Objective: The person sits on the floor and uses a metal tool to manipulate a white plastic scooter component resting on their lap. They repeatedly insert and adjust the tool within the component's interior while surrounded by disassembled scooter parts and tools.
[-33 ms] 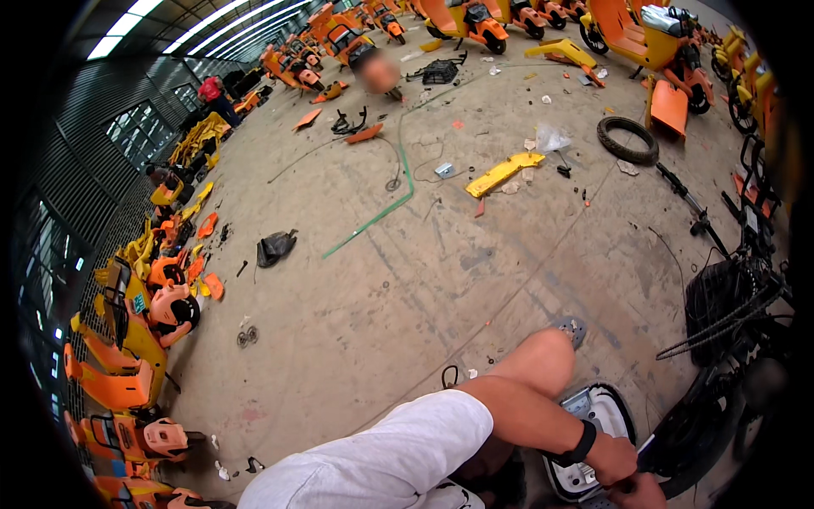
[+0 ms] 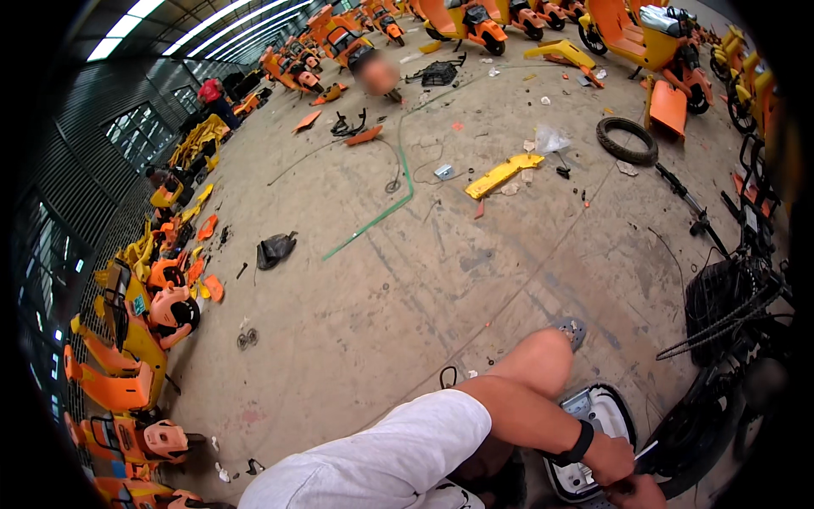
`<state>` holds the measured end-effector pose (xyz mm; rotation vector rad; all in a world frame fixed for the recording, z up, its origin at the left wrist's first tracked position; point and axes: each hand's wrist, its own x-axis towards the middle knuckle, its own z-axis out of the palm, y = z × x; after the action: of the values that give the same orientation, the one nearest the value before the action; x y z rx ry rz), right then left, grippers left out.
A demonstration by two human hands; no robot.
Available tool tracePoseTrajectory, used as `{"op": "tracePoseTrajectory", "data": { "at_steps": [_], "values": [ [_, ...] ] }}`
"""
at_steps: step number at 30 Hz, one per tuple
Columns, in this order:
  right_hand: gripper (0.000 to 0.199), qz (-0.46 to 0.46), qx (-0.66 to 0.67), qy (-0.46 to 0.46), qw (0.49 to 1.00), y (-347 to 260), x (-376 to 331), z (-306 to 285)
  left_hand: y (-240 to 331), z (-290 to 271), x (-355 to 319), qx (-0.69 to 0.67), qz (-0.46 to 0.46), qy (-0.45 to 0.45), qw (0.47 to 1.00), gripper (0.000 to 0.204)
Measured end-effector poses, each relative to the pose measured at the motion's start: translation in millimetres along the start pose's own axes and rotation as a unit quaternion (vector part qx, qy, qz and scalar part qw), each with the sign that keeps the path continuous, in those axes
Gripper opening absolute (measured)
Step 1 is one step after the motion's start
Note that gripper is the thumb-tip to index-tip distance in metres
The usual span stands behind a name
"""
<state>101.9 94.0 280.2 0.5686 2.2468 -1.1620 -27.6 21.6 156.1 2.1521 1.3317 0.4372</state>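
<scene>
My left hand (image 2: 609, 459), with a black band at the wrist, is closed at the lower right. Beside and just below it is my right hand (image 2: 642, 492), fingers drawn in and partly cut off by the lower edge. The two hands meet over a white shell-like part (image 2: 621, 417) with a black rim, which lies by my leg. Between my hands and the black wheel, a thin pale rod (image 2: 647, 449) sticks out beside my left fingers. Whatever the fingertips grip is hidden.
A black vehicle frame with a wheel (image 2: 699, 437) and a black basket (image 2: 716, 301) stands close on my right. Ahead on the floor lie a tyre (image 2: 627, 141), a yellow panel (image 2: 504, 176) and a black bag (image 2: 275, 249). Orange scooters (image 2: 119, 386) line the left.
Both hands have shifted very slightly, and the pale rod sits a little lower and more to the left. Everything else looks the same.
</scene>
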Motion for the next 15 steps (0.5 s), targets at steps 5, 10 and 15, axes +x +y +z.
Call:
{"op": "tracePoseTrajectory", "data": {
  "at_steps": [5,10,15],
  "values": [
    [0.021,0.034,0.042,0.04,0.998,2.2,-6.1,-6.7,0.6,-4.2,-9.3,0.035,0.039,-0.031,0.998,0.018],
    [0.025,0.052,0.041,0.182,0.981,-1.4,-11.6,-10.9,-0.5,-14.2,-22.7,0.14,0.105,0.057,0.983,0.012],
    [0.03,0.051,-0.084,0.106,0.99,1.1,-5.5,-5.3,0.3,-25.1,-21.4,0.116,0.103,0.081,0.985,0.01]
  ]
}}
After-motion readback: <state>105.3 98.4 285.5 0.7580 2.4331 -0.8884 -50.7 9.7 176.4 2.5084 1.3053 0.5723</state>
